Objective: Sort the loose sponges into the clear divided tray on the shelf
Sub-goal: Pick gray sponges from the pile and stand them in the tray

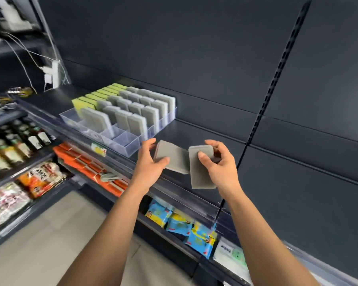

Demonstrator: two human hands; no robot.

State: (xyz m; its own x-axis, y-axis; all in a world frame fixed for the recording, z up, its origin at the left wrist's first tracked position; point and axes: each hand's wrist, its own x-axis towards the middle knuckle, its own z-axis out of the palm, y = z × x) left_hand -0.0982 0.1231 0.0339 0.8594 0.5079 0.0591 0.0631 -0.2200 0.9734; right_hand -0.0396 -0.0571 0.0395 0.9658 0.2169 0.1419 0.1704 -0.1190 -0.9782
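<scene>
Gripping one grey sponge [174,159] in the left hand [150,165], fingers curled round its edge — the right hand [220,168] pinches a second grey sponge [199,174], both over the shelf [205,129] front. The clear divided tray [130,149] sits just left, rows of sponges [132,108] upright inside — blue packets [180,223] below.

Light was even and fairly bright, seemingly from overhead, with soft shadows. The left of the frame smeared with motion blur, worst at the upper left. Wide-angle distortion bent straight lines near the edges. The centre stayed reasonably sharp.
</scene>
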